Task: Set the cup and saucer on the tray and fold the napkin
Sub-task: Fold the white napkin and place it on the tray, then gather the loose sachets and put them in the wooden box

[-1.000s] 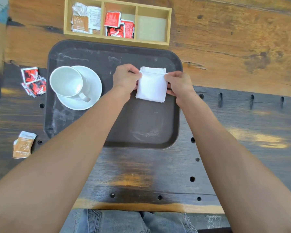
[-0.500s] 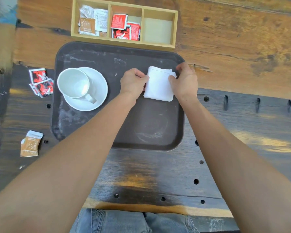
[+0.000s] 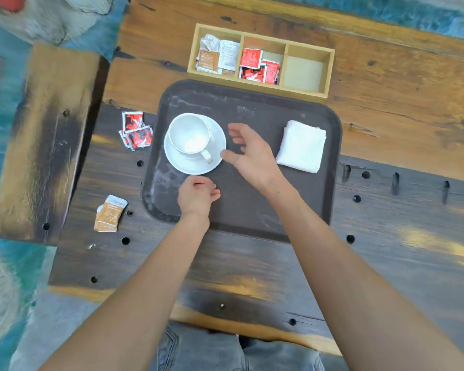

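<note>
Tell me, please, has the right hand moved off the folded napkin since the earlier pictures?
Yes. The right hand has let go of the napkin and moved left across the tray, now open beside the saucer; the napkin lies alone near the tray's right rim.

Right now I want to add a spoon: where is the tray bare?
The tray is bare along its near edge below both hands, and between the saucer and napkin, though the right hand hovers there. The left side is crowded.
</note>
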`<state>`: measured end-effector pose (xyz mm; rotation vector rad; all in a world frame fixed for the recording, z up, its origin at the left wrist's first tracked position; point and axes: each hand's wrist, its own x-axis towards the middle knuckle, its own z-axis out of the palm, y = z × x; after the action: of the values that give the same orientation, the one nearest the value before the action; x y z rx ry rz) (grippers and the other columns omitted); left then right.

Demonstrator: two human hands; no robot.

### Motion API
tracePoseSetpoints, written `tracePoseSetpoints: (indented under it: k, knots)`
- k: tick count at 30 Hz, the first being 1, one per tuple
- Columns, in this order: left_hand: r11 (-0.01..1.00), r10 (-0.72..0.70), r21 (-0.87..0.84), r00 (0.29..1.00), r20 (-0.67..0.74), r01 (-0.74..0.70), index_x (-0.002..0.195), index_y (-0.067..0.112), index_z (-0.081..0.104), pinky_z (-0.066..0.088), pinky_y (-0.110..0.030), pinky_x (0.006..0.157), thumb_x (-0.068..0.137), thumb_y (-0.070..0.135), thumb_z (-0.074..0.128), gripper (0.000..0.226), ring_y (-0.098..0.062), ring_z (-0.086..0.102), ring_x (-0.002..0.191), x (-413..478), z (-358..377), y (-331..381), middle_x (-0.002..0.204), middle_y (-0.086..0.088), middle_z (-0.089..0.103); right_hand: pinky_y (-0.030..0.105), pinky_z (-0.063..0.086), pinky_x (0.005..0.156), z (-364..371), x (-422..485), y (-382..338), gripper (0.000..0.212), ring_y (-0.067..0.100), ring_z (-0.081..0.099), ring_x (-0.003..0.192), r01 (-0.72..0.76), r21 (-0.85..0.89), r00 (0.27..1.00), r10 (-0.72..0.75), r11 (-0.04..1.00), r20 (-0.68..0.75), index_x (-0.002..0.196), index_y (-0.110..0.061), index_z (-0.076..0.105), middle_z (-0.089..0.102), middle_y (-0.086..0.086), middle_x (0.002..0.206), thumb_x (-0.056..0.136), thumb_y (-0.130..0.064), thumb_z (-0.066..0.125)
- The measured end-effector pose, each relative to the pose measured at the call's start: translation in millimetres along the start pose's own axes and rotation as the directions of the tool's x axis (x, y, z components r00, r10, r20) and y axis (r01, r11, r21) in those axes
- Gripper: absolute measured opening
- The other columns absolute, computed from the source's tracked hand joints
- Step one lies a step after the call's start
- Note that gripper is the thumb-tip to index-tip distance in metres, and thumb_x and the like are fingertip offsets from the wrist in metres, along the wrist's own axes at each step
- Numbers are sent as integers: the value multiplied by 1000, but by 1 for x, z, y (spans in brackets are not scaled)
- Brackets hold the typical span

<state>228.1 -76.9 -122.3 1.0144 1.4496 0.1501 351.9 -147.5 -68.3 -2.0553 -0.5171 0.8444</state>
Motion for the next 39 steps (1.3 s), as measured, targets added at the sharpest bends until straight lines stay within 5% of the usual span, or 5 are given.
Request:
tracePoseSetpoints:
  k: [4,8,12,19,39]
  knots:
    - [974,7,-224,987,-162,-44,111,2,56,63,-33,70,97,3,57,14,-29,66,76,26,-31,22,98,-23,64,26,39,103,22,6,-18,82,14,50,130,18,-53,995,-12,998,104,151,-21,40,54,-1,145,81,-30,81]
    - [985,60,-161,997,-48,-67,128,8,59,64,-33,72,92,-8,61,39,-31,74,94,48,-44,43,109,-21,69,34,45,106,34,16,-30,79,23,53,131,47,-213,997,-31,976,77,152,-17,40,55,6,143,83,-11,77]
    - [989,59,-134,997,-47,-65,123,11,62,62,-25,58,85,-19,62,48,-35,73,100,56,-46,49,111,-26,69,43,47,106,36,20,-39,71,28,55,128,52,-300,998,-39,953,50,151,-16,42,55,11,143,86,6,61]
    - [994,54,-96,998,13,-53,117,9,66,64,-31,62,83,-20,64,44,-35,74,95,67,-27,63,112,-27,67,43,46,105,19,44,-51,72,33,52,131,74,-516,997,-44,854,71,155,-14,36,54,13,145,88,9,51]
    - [996,43,-84,984,173,-29,130,14,58,64,-36,79,86,-5,69,50,-33,72,102,60,-27,68,112,-23,69,37,36,115,9,53,-54,79,30,40,146,25,-532,999,1,846,48,161,-16,26,38,10,162,91,7,53]
